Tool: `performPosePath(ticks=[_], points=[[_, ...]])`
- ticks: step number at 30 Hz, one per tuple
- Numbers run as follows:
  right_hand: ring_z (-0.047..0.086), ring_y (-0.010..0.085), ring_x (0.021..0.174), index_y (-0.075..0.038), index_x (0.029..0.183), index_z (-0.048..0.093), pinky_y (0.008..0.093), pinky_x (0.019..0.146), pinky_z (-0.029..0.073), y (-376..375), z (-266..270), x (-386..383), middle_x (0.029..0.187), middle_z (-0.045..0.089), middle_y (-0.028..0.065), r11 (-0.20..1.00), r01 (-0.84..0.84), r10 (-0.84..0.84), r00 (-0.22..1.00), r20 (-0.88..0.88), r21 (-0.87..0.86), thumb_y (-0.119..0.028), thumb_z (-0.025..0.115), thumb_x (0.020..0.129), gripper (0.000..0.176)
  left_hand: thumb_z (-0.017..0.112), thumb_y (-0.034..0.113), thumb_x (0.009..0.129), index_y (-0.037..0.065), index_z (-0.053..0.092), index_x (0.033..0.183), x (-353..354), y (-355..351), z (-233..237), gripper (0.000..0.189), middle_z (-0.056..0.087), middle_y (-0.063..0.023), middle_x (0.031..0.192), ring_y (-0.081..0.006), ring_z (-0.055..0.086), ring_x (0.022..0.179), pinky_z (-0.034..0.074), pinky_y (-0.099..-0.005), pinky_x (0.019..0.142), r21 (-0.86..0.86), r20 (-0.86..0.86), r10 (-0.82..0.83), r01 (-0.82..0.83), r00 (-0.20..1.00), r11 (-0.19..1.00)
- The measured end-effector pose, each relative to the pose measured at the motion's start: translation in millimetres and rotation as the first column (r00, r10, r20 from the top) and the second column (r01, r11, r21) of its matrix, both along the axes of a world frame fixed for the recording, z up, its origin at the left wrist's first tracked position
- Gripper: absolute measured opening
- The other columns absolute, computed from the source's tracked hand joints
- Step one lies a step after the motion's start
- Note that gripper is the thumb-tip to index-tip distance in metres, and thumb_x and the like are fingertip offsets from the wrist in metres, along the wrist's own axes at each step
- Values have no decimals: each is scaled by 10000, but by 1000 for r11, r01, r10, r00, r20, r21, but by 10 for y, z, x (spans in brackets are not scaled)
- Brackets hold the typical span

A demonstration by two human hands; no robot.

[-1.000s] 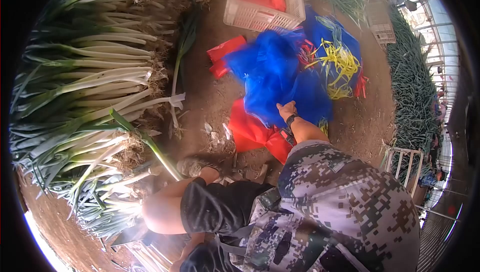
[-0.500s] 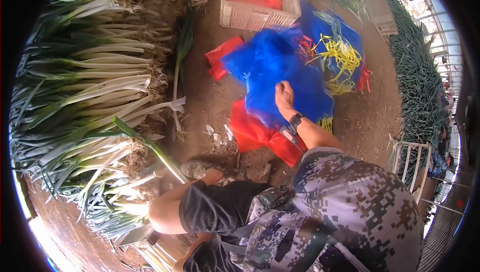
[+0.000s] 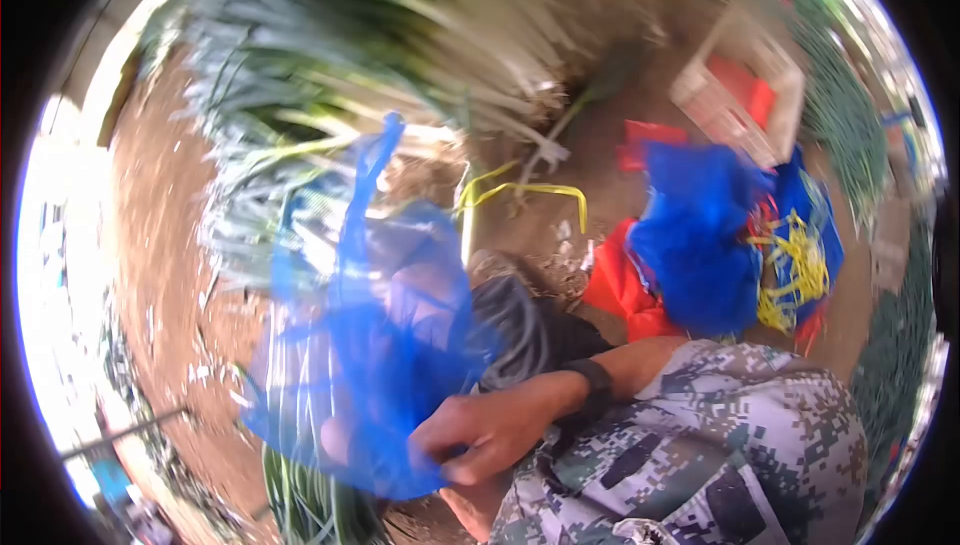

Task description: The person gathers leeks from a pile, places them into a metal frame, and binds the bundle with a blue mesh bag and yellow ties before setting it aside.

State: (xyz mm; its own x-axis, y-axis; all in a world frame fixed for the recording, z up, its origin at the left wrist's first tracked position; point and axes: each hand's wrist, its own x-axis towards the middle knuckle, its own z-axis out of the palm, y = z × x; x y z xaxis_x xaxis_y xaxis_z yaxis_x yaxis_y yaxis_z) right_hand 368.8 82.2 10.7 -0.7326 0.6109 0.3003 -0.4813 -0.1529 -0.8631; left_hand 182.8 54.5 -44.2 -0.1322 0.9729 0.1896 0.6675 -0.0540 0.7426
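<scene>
My right hand (image 3: 485,435), with a dark watch at the wrist, is closed on the edge of a blue mesh bag (image 3: 400,365). The thin bag is spread and blurred in front of my knees, which show through it. Behind the mesh lie pale leek stalks, and the green leaves of these leeks (image 3: 315,500) stick out below. A yellow strip (image 3: 540,190) trails from the bag's upper side. Beneath my right hand shows a bit of skin, apparently my left hand (image 3: 470,510), its fingers hidden.
A big row of leeks (image 3: 380,55) lies ahead. To the right a heap of blue mesh bags (image 3: 700,235) rests on red sheets (image 3: 625,290), with yellow strips (image 3: 795,265) beside it. Behind stands a pale plastic crate (image 3: 715,100) with red material inside. More green leaves (image 3: 845,115) lie at far right.
My right hand has come from the bag heap to my lap, bringing a blue mesh bag with a yellow strip. The view has turned left, so heap and crate appear farther right.
</scene>
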Motion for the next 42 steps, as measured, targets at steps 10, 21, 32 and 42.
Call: performPosePath(ticks=[10, 21, 32, 42], points=[[521, 240, 1273, -73, 1567, 245, 356, 997, 502, 155, -995, 98, 1547, 367, 137, 838, 334, -221, 931, 292, -432, -445, 827, 831, 1009, 707, 99, 861, 27, 539, 1253, -168, -751, -148, 433, 603, -192, 1245, -351, 651, 993, 537, -439, 859, -144, 468, 74, -7, 881, 990], [646, 188, 1067, -55, 1352, 537, 338, 904, 555, -789, -1264, -770, 1235, 636, 80, 785, 292, -24, 895, 445, -546, -309, 771, 911, 561, 769, 145, 799, 42, 421, 1457, -200, -1285, -329, 752, 536, -176, 1366, -305, 536, 1236, 435, -370, 1034, -95, 144, 416, -406, 898, 909], [579, 134, 1132, -34, 1302, 612, 323, 1007, 467, -699, -1174, -1282, 1234, 652, 58, 913, 60, 246, 707, 663, -402, -279, 694, 971, 420, 713, 115, 920, -36, 589, 1254, -728, -1569, -792, 387, 650, -133, 1230, -233, 620, 1107, 505, -358, 954, -300, 885, 392, -336, 251, 893], [706, 223, 842, -16, 1207, 617, 370, 725, 625, -634, -2280, -2089, 1049, 699, 101, 611, 298, 265, 797, 543, -734, -211, 641, 997, 287, 663, -23, 855, 16, 670, 1207, -2099, -2140, -8, 354, 637, -150, 1236, -325, 604, 1171, 470, -408, 1019, 117, 33, 670, -669, 741, 734]])
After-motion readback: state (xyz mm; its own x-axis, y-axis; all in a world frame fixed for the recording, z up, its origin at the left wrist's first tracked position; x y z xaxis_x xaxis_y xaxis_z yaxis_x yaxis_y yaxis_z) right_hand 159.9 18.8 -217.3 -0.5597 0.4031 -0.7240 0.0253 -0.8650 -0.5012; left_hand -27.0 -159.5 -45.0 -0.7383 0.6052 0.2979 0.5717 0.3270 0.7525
